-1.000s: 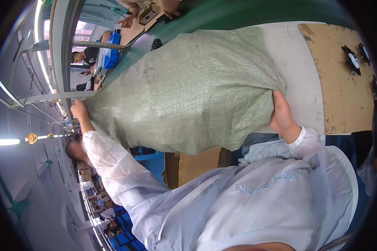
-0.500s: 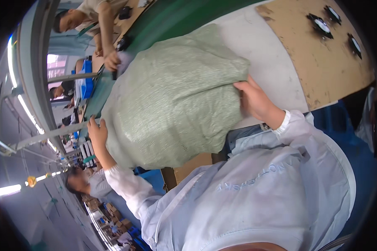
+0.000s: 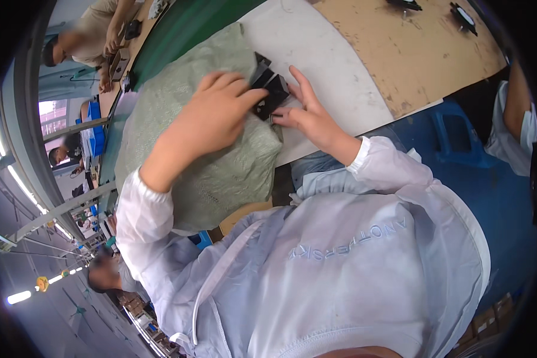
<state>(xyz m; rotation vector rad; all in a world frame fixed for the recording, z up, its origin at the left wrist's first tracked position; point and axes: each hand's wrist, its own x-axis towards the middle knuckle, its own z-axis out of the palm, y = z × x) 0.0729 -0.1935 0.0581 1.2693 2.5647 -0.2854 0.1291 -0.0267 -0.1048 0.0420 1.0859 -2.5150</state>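
Since the earlier frames, the left hand (image 3: 218, 113) had moved from the far left of the green woven sack (image 3: 227, 176) to its mouth, close to the right hand (image 3: 313, 119), and a cluster of black parts (image 3: 270, 89) had come into sight there.

Largest of the things, the sack lay slumped across the work surface, its mouth toward the person's right. Beyond its upper end ran a strip of green surface (image 3: 191, 33), and a pale sheet (image 3: 322, 65) spread to the right of the mouth. Past that sheet lay a scuffed brown board (image 3: 411, 53), with a blue stool (image 3: 453, 134) below it.

A co-worker (image 3: 92, 36) in a beige top sat at the upper left.

Of the hands, the left reached over the mouth with its fingers bent and its thumb beside the black parts; whether it clasped them or the fabric could not be told. The right had its digits spread, one pointing upward and the lower ones at the parts' near edge; its hold, too, was unclear.

Angular and dark, the parts sat between both hands at the mouth. Smallest were the black-and-white pieces (image 3: 464, 19) on the board.
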